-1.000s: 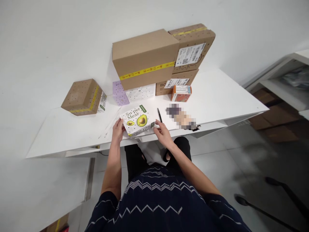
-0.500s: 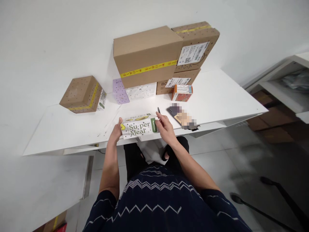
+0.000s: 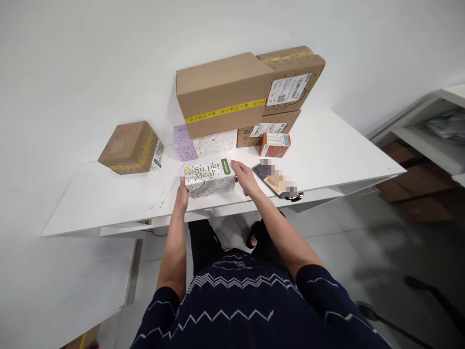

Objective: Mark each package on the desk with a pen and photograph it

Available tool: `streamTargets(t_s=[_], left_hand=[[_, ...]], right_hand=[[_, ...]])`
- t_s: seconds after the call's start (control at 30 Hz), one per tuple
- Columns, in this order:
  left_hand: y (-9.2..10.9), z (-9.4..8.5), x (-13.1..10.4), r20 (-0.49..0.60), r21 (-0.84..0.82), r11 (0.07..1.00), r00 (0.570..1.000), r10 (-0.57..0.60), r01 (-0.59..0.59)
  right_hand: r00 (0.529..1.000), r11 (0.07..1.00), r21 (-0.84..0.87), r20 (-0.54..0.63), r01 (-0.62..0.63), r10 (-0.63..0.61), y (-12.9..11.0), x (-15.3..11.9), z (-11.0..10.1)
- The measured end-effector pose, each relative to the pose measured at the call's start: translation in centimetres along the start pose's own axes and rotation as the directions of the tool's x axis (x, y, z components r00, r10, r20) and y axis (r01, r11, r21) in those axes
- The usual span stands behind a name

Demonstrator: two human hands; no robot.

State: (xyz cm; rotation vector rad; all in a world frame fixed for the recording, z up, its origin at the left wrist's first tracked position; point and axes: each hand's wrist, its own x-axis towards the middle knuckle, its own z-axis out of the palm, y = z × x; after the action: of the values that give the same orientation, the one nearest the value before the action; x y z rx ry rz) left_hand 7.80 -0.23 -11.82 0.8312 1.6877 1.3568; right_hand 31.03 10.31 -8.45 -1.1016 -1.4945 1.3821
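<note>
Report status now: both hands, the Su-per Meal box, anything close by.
Left hand, right hand: holding opposite ends. Su-per Meal box: lettered face toward camera. Close by: partly blurred dark item beside right hand, orange-and-white carton beyond.

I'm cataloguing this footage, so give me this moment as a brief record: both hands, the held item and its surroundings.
left hand: grips the left end of the white box
right hand: grips its right end
box print: Su-per Meal, green patch
surface: white table
behind: large brown carton with yellow tape, above a purple-and-white box
far left: smaller brown carton
right: orange-and-white box; flat item, partly pixelated
</note>
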Motion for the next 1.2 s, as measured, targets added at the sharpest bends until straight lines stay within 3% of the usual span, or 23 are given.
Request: streamTargets(t_s=[0.2, 0.33, 0.57, 0.83, 1.2], left_hand=[[-1.4, 0.9, -1.1, 0.125, -0.235, 0.961, 0.976, 0.178, -0.145], [-1.9, 0.4, -1.4, 0.183, -0.188, 0.953, 0.945, 0.270, -0.236], [-2.3, -0.3, -1.1, 0.149, -0.036, 0.971, 0.960, 0.238, -0.235], [-0.6, -0.2, -2.7, 0.058, 0.070, 0.970, 0.972, 0.230, -0.234], [1.1, 0.5, -4.3, -0.069, 0.164, 0.985, 0.995, 0.073, -0.061]], right_hand=[[0.997, 0.997, 0.053, 0.051, -0.061, 0.059, 1.8, -3.2, -0.8], [0.997, 0.999, 0.029, 0.069, -0.017, 0.015, 3.5, -4.9, -0.5], [0.991, 0.993, -0.100, 0.118, 0.069, -0.057, 3.5, -5.4, 0.0], [0.989, 0.977, -0.178, 0.108, 0.116, -0.098, 2.7, -5.9, -0.7], [0.993, 0.977, -0.180, 0.064, 0.112, -0.102, 2.6, -6.6, -0.7]])
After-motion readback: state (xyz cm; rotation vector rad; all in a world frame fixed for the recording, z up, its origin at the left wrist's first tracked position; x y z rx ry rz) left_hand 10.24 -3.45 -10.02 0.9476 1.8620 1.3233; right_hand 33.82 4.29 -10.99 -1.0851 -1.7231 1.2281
